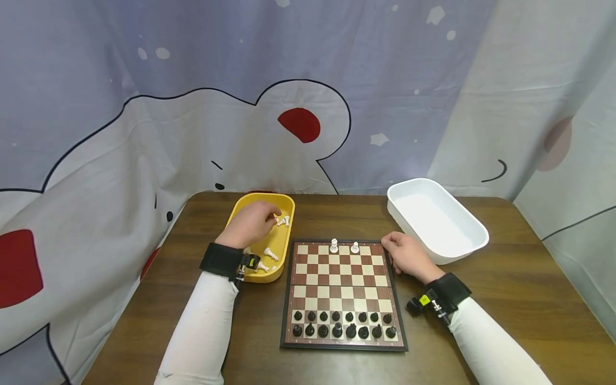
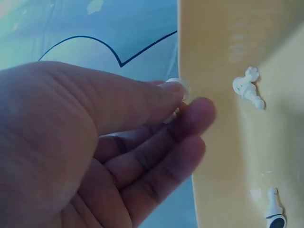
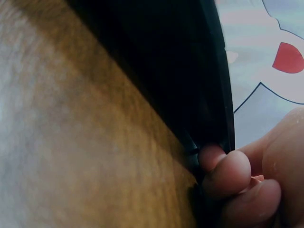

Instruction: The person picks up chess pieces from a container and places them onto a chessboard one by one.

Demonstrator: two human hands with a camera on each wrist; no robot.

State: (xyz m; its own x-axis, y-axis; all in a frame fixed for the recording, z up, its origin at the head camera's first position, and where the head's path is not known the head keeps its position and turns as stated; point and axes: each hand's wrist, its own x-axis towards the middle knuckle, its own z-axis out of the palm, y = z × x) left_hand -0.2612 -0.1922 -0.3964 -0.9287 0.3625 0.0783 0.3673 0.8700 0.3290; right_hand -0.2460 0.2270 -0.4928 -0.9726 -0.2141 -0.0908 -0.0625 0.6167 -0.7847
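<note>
My left hand [image 1: 250,222] is over the yellow tray [image 1: 260,278], thumb and fingertips pinching a small white chess piece [image 2: 179,86] mostly hidden by the fingers. Several white chess pieces [image 1: 271,254] lie on their sides in the tray. The chessboard [image 1: 343,266] lies right of it, with a taller white piece [image 1: 334,246] and a shorter one [image 1: 354,247] upright on its far row. Two rows of black pieces [image 1: 337,330] stand along its near side. At the board's far right corner, my right hand [image 1: 409,256] grips the black edge with curled fingers.
A white basin [image 1: 439,219] stands at the back right, just behind my right hand. The brown wooden table [image 1: 520,299] bears everything, and a printed curtain [image 1: 231,133] hangs along its far edge. Both wrists wear black straps with small cameras.
</note>
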